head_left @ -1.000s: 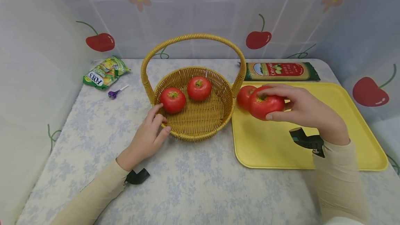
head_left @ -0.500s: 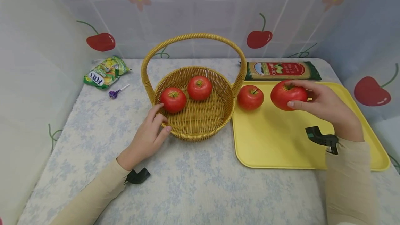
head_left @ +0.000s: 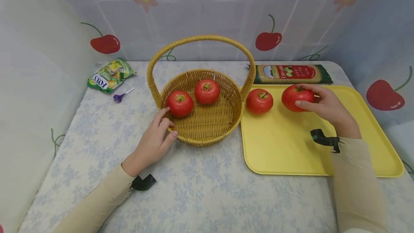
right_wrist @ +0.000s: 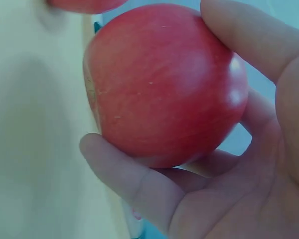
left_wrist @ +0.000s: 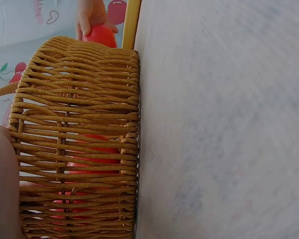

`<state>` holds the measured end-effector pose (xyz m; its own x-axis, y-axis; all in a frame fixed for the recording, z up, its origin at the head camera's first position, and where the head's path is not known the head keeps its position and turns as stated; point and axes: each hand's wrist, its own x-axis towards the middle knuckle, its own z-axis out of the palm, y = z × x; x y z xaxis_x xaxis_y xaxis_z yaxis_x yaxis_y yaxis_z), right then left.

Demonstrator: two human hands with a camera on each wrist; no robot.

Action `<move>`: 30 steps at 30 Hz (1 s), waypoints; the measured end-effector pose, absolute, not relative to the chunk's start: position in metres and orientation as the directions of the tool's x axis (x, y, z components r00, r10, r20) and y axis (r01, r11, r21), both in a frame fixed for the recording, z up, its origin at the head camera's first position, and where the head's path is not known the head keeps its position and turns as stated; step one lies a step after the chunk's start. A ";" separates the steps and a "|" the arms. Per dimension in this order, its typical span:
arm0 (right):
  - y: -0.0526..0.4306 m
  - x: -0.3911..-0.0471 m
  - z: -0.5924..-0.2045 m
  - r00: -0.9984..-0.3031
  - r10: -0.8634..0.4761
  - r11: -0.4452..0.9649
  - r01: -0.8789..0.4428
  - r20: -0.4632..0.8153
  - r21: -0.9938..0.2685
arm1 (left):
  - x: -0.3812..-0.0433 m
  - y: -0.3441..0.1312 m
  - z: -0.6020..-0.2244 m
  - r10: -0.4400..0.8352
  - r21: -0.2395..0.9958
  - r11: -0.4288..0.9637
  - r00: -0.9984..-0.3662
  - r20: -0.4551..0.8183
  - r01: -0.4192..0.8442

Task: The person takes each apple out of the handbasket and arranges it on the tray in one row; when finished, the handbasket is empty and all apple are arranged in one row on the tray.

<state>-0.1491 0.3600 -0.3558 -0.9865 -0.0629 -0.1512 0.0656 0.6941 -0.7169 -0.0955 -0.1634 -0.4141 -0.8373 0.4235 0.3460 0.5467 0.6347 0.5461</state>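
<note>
Right fingers round apple, basket rim well apart

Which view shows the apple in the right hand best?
Right wrist: the apple looms largest there. Head shows it smaller, partly covered by the right hand; left wrist shows it small, partly hidden behind the basket.
</note>
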 end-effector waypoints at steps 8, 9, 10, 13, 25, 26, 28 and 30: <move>0.359 -0.155 -0.366 -0.989 -0.047 0.700 0.068 -0.140 -0.711 | -0.095 -0.164 -0.415 0.418 0.544 0.641 -0.841 0.344 0.541; 0.358 -0.156 -0.367 -0.990 -0.045 0.699 0.063 -0.132 -0.712 | -0.095 -0.163 -0.414 0.419 0.544 0.642 -0.841 0.343 0.541; 0.358 -0.156 -0.368 -0.991 -0.044 0.699 0.059 -0.125 -0.713 | -0.095 -0.163 -0.414 0.418 0.543 0.642 -0.841 0.344 0.541; 0.357 -0.157 -0.372 -0.992 -0.041 0.694 0.057 -0.118 -0.718 | -0.095 -0.163 -0.414 0.418 0.544 0.642 -0.841 0.343 0.540; 0.353 -0.161 -0.383 -0.989 -0.043 0.693 0.072 -0.141 -0.717 | -0.095 -0.163 -0.415 0.418 0.532 0.643 -0.834 0.360 0.551; 0.353 -0.161 -0.384 -0.990 -0.043 0.691 0.069 -0.137 -0.719 | -0.095 -0.163 -0.415 0.418 0.532 0.643 -0.834 0.360 0.551; 0.353 -0.161 -0.386 -0.990 -0.042 0.686 0.068 -0.133 -0.724 | -0.095 -0.163 -0.415 0.418 0.533 0.643 -0.835 0.359 0.550; 0.354 -0.162 -0.389 -0.992 -0.043 0.684 0.059 -0.121 -0.727 | -0.095 -0.163 -0.415 0.417 0.534 0.643 -0.836 0.358 0.549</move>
<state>-0.1622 0.3538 -0.3889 -0.9918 -0.0428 -0.1206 0.0590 0.6837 -0.7273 -0.0953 -0.1633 -0.4150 -0.8357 0.4169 0.3575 0.5492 0.6429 0.5340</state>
